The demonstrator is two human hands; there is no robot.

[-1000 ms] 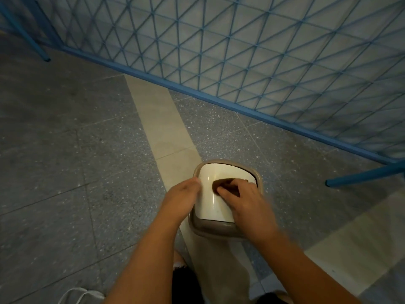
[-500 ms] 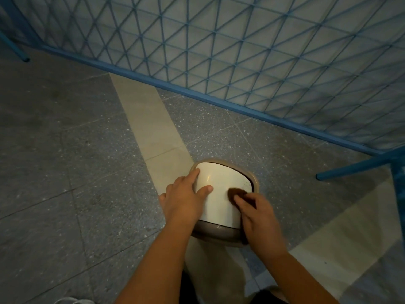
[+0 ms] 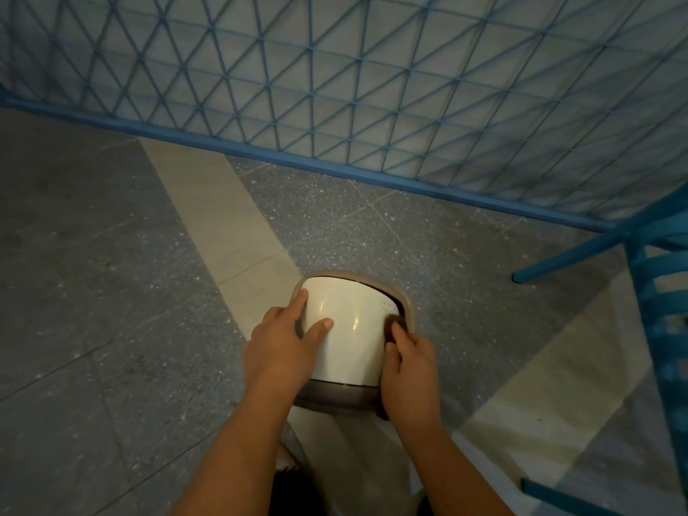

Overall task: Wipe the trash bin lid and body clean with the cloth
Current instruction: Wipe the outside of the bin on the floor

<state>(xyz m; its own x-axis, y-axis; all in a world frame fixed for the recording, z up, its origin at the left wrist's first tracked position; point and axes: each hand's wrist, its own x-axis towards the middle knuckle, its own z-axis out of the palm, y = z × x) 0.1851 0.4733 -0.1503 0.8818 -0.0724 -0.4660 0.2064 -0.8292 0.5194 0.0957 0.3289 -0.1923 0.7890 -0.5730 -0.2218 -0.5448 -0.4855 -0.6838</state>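
Observation:
A small trash bin stands on the floor below me, with a cream lid (image 3: 350,322) inside a beige rim (image 3: 408,303). My left hand (image 3: 284,340) rests flat on the lid's left side, fingers straight, thumb on the top. My right hand (image 3: 409,366) grips a dark brown cloth (image 3: 395,324) and presses it against the lid's right edge by the rim. The bin's body is mostly hidden under the lid and my arms.
Grey speckled floor tiles with pale beige strips (image 3: 219,217) surround the bin. A blue metal lattice fence (image 3: 335,87) runs across the back. Blue frame bars (image 3: 662,292) stick out at the right, close to the bin.
My right hand has slid the cloth from the middle of the lid to its right edge. My left hand has moved from the lid's side up onto its top left.

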